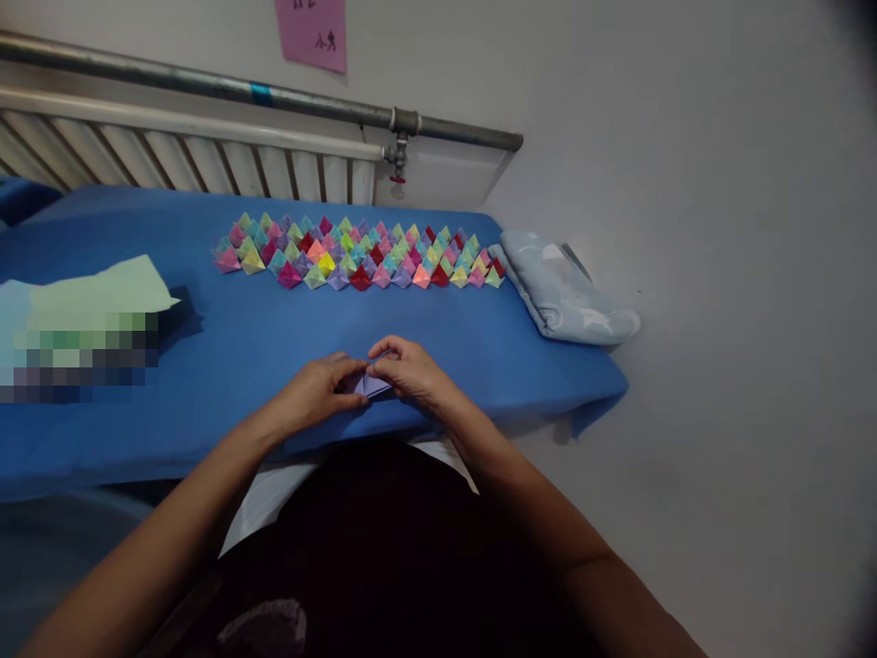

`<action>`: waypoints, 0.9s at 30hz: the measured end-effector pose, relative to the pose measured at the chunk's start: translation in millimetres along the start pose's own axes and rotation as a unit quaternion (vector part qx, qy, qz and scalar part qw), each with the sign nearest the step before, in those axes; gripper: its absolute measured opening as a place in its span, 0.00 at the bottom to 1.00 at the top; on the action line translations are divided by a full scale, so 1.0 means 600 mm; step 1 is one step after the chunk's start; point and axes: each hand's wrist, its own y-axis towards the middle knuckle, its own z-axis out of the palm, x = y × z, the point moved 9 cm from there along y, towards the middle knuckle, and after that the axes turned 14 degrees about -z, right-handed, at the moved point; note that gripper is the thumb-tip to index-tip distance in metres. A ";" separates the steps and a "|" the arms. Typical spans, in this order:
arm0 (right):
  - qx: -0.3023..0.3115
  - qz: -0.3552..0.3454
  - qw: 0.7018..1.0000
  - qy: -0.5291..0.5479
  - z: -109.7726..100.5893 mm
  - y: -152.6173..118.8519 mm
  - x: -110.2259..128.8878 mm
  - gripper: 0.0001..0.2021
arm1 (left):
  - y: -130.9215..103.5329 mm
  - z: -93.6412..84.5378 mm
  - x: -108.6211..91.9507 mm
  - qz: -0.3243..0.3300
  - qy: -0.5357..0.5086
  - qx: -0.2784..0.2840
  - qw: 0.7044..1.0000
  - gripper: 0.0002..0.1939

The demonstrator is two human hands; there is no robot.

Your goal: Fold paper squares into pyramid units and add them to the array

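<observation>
A small folded piece of purple paper (374,385) lies between my two hands, close to the near edge of the blue-covered surface. My left hand (322,391) grips its left side, thumb toward me and fingers at the far side. From the right, my right hand (407,370) pinches the paper near its top with thumb and index finger. The hands partly cover the paper, so its full shape is hidden. Beyond them stand rows of folded paper pieces (360,276) in pink, red, yellow, green, blue and purple.
A blue cloth (226,356) covers the long surface. At its right end rests a folded light-blue patterned fabric (558,288). Pale green paper (123,288) lies on the left, partly pixelated. Behind are a radiator (198,160), a metal pipe (308,105) and a valve (399,155).
</observation>
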 end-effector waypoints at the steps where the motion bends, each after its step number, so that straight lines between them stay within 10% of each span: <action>1: -0.006 -0.016 1.000 0.007 0.000 0.001 0.004 0.07 | -0.001 -0.002 0.001 -0.003 -0.014 -0.003 1.000 0.20; 8: -0.117 -0.109 0.986 0.037 -0.031 -0.018 0.012 0.12 | -0.003 -0.011 0.039 -0.096 -0.187 -0.022 0.977 0.29; 27: -0.088 -0.119 0.986 0.079 -0.016 -0.034 -0.006 0.17 | -0.014 0.016 0.057 -0.202 -0.422 0.013 0.884 0.24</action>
